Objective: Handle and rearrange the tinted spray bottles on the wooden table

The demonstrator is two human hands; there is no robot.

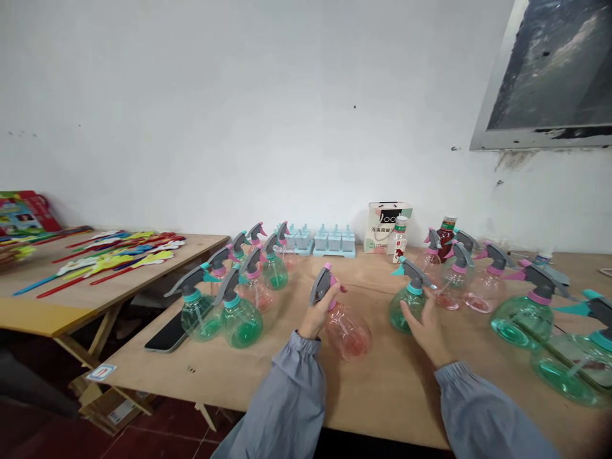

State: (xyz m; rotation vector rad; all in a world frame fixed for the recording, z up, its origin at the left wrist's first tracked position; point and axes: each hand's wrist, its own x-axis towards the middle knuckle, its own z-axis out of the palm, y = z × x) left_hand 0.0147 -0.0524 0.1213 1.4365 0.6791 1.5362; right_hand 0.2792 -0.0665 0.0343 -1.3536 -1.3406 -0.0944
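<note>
on plywood table [382,389], centre front. item 1: my left hand [319,312] clenched round neck of clear pink plastic spray bottle [351,335], bottle tilted. item 2: my right hand [425,325] open, thumb touching clear green plastic spray bottle [404,309], upright. note: i judge firm neck grip, finger off trigger, best.

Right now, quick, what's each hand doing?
Left hand: closed around the pink spray bottle at its neck.
Right hand: open, fingers touching the green spray bottle.

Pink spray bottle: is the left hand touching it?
Touching. The head view shows the left hand closed around the neck of the pink spray bottle.
</note>
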